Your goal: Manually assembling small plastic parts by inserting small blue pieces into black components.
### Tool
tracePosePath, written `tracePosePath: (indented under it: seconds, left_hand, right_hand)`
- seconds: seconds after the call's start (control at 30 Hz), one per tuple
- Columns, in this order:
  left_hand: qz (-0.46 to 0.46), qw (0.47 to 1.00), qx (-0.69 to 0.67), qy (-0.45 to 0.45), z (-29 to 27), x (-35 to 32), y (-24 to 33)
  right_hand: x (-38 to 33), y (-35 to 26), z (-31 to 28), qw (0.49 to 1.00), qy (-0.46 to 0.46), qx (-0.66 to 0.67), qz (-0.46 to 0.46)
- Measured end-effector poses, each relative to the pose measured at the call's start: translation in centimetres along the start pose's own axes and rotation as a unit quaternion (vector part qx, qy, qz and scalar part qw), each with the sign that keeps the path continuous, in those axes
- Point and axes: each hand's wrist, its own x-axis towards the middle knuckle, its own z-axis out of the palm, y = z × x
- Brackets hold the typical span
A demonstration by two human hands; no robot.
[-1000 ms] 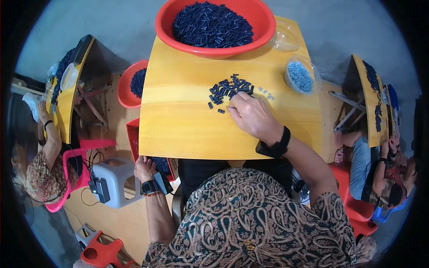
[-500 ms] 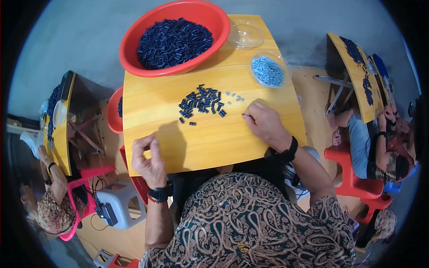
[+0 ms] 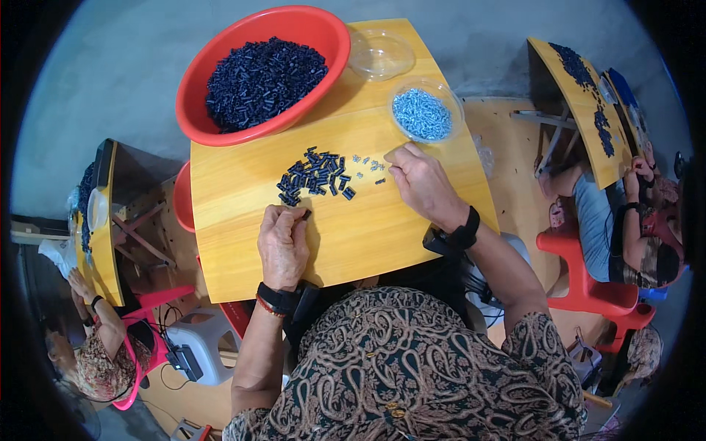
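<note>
A small pile of dark blue plastic pieces lies in the middle of the yellow table. My left hand rests on the table just below the pile, pinching one dark piece at its fingertips. My right hand lies to the right of the pile, fingertips at a few tiny light blue pieces scattered there; whether it grips one I cannot tell. A clear bowl of light blue pieces stands just beyond my right hand.
A big red basin full of dark pieces fills the far left of the table, with an empty clear bowl beside it. A second red basin sits below the left edge. Other people work at yellow tables left and right, near red stools.
My left hand came up from under the table onto its top and took a dark piece at the pile's edge. My right hand stayed beside the pile. The view shifted.
</note>
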Motion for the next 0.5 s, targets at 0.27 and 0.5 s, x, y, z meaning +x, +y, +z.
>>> tracePosePath:
  seconds: [0.27,0.5]
  left_hand:
    - [-0.031,0.999,-0.011,0.010,0.2,-0.6,0.0]
    - [-0.028,0.999,0.017,0.044,0.9,-0.7,0.9]
  right_hand:
    - [0.6,0.1,0.5,0.999,-0.050,-0.018,0.007]
    - [0.9,-0.5,0.5,0.998,-0.056,-0.005,0.013]
